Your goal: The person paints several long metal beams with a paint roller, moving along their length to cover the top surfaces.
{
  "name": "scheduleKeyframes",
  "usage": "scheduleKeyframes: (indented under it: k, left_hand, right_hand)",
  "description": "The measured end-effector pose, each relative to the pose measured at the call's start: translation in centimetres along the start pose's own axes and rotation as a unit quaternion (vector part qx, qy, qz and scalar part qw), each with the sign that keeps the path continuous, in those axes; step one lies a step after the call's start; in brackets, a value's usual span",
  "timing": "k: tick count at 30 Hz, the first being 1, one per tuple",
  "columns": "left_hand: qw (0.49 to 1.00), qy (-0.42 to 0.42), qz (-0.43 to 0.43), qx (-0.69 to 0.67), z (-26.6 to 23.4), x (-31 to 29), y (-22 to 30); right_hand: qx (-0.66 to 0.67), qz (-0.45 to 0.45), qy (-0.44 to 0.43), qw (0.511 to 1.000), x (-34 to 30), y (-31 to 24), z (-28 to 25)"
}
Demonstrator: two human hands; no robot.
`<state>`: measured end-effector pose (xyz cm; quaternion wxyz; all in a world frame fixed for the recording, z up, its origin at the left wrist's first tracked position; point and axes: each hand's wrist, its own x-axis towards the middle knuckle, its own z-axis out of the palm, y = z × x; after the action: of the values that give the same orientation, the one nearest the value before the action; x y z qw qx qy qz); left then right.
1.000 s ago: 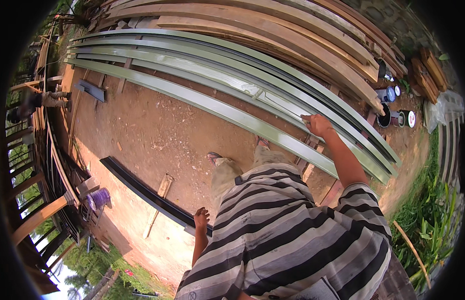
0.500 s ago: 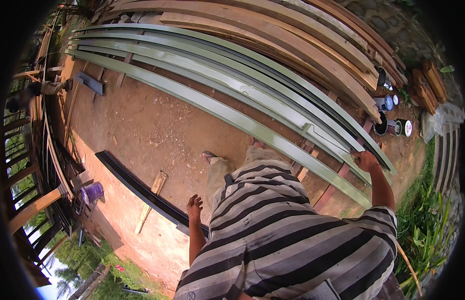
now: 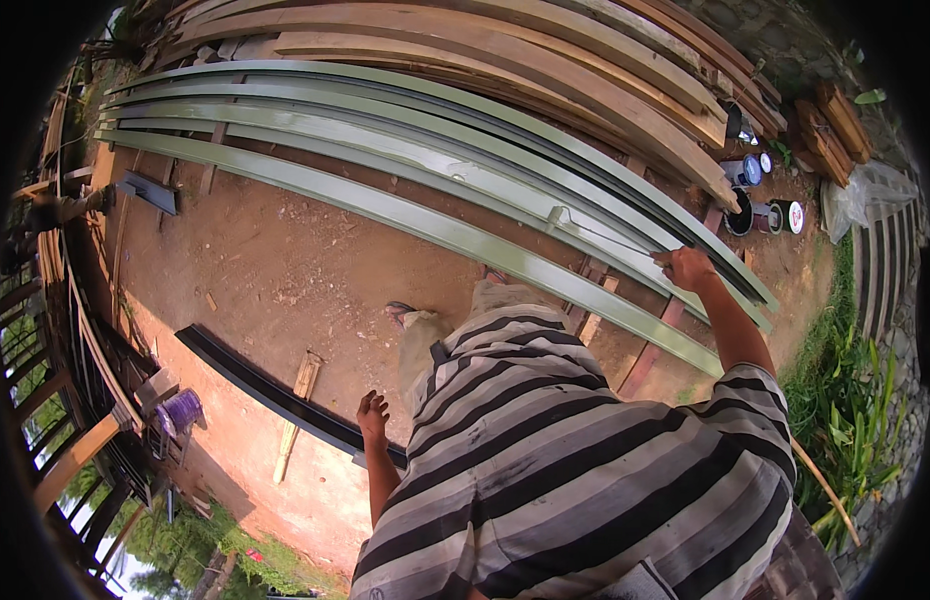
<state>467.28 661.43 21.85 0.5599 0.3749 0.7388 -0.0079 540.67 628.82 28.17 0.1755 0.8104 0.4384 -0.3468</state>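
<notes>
My right hand (image 3: pixel 688 268) grips a small, pale, wire-framed roller (image 3: pixel 559 217), its head on the long green metal-looking beam (image 3: pixel 425 158) left of that grip, where a tilted wrist could streak the surface; my left hand (image 3: pixel 373 414) appears empty.

Beams (image 3: pixel 455 176) in front, planks (image 3: pixel 585 95) behind, cans (image 3: pixel 750 172) at right

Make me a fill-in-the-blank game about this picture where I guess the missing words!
1. The hand gripping the paint roller is the person's ____ one.
2. The long metal-looking beams in front of the person are pale ____.
3. The dark beam on the ground at the person's left is ____.
4. The person's shirt has a pattern of ____.

Missing words: right; green; black; stripes.
</notes>
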Motion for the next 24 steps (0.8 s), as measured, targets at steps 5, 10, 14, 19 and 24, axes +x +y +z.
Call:
scheduleKeyframes:
  k: [5, 10, 14, 19, 24]
  left_hand:
    - [0.999, -0.015, -0.033, -0.016, 0.5, 0.2, -2.4]
    - [0.999, -0.035, -0.02, -0.013, 1.1, 0.5, -2.0]
    - [0.999, -0.023, -0.022, 0.01, 1.6, 0.2, 0.9]
    - [0.999, -0.015, 0.032, 0.003, 1.4, 0.5, 3.3]
    - [0.999, -0.013, 0.041, -0.001, 1.3, 0.7, 3.3]
  right_hand:
    - [-0.057, 0.088, -0.103, 0.989, -6.1, 2.7, -0.9]
    - [-0.087, 0.162, -0.147, 0.972, -8.3, 8.0, 3.6]
    - [-0.095, 0.151, -0.141, 0.974, -8.8, 9.9, 5.8]
    - [-0.009, 0.088, -0.086, 0.992, -7.7, 7.8, 3.7]
    - [0.043, 0.023, -0.021, 0.999, -2.4, 0.9, -0.2]
